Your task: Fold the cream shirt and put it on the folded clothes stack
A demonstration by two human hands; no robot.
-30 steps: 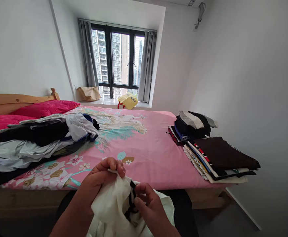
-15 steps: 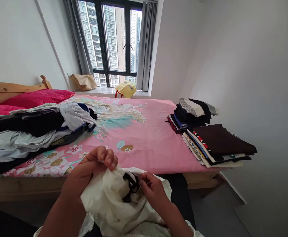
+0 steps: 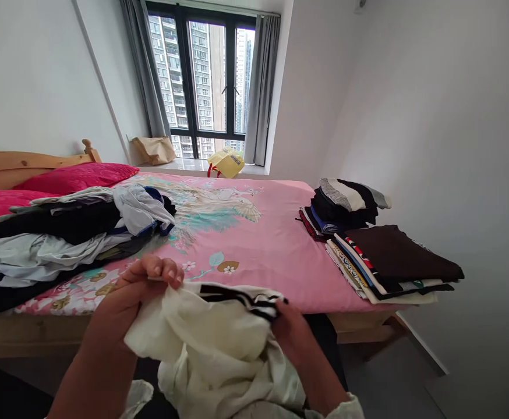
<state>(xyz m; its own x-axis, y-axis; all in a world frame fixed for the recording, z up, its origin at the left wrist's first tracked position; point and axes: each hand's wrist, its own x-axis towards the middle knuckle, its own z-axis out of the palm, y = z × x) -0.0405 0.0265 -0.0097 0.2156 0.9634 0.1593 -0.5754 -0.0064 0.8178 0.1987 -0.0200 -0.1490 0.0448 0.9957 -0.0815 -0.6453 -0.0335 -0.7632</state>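
A cream-white garment (image 3: 219, 337) with black trim along its upper edge is bunched over my lap, in front of the bed. My left hand (image 3: 145, 285) pinches its upper left edge between thumb and fingers. At the other end my right hand (image 3: 292, 326) grips the edge beside the black trim (image 3: 237, 297), its fingertips partly hidden by cloth. Between both hands the edge is drawn out sideways, while the lower cloth hangs in loose folds. What kind of garment it is, I cannot tell.
On the pink bedsheet (image 3: 272, 250), a loose heap of clothes (image 3: 71, 227) lies at left by red pillows (image 3: 80, 177). Two folded stacks, one topped by a dark brown garment (image 3: 398, 250), one by a striped garment (image 3: 346, 195), sit at right. A yellow bag (image 3: 226, 163) is by the window.
My hands have moved apart, the left one going left and the right one right. The garment's edge, earlier bunched around the black trim, is now stretched between them.
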